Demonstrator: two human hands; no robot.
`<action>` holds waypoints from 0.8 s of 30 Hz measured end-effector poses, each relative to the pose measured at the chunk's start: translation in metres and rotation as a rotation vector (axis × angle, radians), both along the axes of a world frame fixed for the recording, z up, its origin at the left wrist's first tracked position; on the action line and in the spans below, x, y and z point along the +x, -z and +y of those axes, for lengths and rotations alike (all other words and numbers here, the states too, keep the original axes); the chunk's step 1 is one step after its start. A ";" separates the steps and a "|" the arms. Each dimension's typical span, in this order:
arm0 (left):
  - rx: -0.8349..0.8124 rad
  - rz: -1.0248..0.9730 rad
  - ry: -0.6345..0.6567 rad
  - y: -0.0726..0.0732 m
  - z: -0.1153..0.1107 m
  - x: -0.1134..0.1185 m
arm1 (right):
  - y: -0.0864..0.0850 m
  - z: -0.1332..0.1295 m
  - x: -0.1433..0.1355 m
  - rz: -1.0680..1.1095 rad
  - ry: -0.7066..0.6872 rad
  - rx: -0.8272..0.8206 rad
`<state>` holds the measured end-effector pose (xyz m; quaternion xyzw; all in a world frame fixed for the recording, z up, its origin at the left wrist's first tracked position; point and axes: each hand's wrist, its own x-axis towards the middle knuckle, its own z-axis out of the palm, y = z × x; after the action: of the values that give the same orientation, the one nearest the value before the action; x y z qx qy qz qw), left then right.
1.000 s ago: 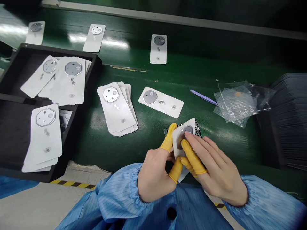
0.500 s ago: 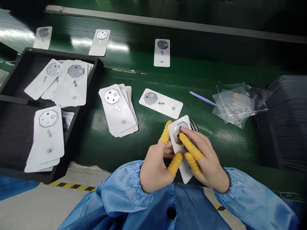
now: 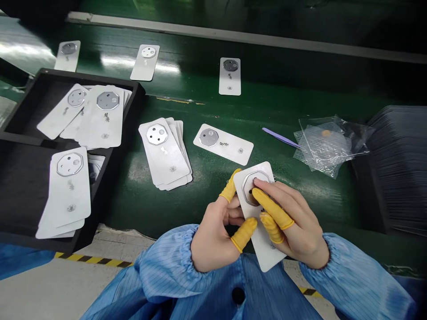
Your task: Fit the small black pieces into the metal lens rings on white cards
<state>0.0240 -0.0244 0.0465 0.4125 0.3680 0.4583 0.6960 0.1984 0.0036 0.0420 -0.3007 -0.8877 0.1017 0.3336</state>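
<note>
A white phone back panel with an octagonal camera plate is held tilted in front of me. My left hand, with yellow finger cots on thumb and index finger, grips its left side. Its other fingers are curled behind the panel. My right hand lies over the right side, its fingertips pressed onto the camera plate and its yellow-covered thumb on the panel face. A small dark bit shows by that thumb, too small to name. Another panel lies just beyond my hands.
A stack of panels lies to the left, beside a black tray holding more. Several panels, one at the back, rest farther away. Purple tweezers touch clear plastic sheets. Dark stacked sheets stand at right.
The held panel has turned more face-on, with its lower end shifted down and right. A black-dotted sheet visible behind it earlier is now almost wholly hidden. My right hand moved slightly right.
</note>
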 end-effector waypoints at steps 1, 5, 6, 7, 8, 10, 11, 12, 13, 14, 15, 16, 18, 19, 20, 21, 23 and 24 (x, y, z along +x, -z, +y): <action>0.008 0.026 0.000 0.001 -0.001 0.000 | -0.001 0.000 0.000 -0.052 0.003 0.032; 0.067 0.136 -0.012 0.004 -0.003 0.000 | -0.006 0.000 0.000 -0.237 -0.024 0.164; 0.088 0.152 -0.023 0.004 -0.003 0.000 | -0.007 0.001 0.001 -0.232 -0.045 0.146; 0.104 0.155 -0.035 0.003 -0.003 0.000 | -0.009 0.002 0.001 -0.193 -0.059 0.098; 0.106 0.142 -0.038 0.002 -0.003 -0.001 | -0.011 0.003 0.002 -0.118 -0.059 0.021; 0.064 0.063 -0.022 0.000 -0.002 -0.002 | -0.013 0.005 0.002 0.090 -0.012 -0.181; 0.028 0.008 -0.006 -0.001 -0.001 -0.002 | -0.014 0.005 0.002 0.191 0.033 -0.273; -0.013 -0.047 0.010 -0.002 0.001 -0.003 | -0.014 0.005 0.002 0.284 0.096 -0.341; -0.052 -0.099 0.018 -0.003 0.002 -0.004 | -0.014 0.005 0.001 0.369 0.165 -0.381; -0.083 -0.145 0.018 -0.003 0.004 -0.004 | -0.012 0.004 -0.001 0.446 0.239 -0.410; -0.105 -0.183 0.013 -0.003 0.005 -0.004 | -0.010 0.003 -0.003 0.517 0.311 -0.439; -0.118 -0.208 0.005 -0.003 0.007 -0.004 | -0.008 0.001 -0.005 0.579 0.371 -0.485; -0.122 -0.204 -0.029 -0.001 0.010 -0.003 | -0.002 -0.002 -0.010 0.673 0.454 -0.617; -0.115 -0.177 -0.058 0.000 0.011 -0.002 | 0.000 -0.003 -0.013 0.706 0.478 -0.678; -0.111 -0.141 -0.095 0.001 0.012 0.000 | 0.002 -0.005 -0.016 0.738 0.496 -0.719; -0.109 -0.105 -0.141 0.002 0.013 0.001 | 0.003 -0.006 -0.018 0.770 0.510 -0.738; -0.111 -0.038 -0.248 0.003 0.015 0.004 | 0.003 -0.009 -0.023 0.829 0.512 -0.746; -0.105 -0.005 -0.299 0.004 0.016 0.005 | 0.003 -0.010 -0.025 0.846 0.498 -0.747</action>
<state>0.0287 -0.0085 0.0429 0.3152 0.4471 0.5377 0.6416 0.1729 -0.0064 0.0394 -0.5291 -0.4860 0.4353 0.5426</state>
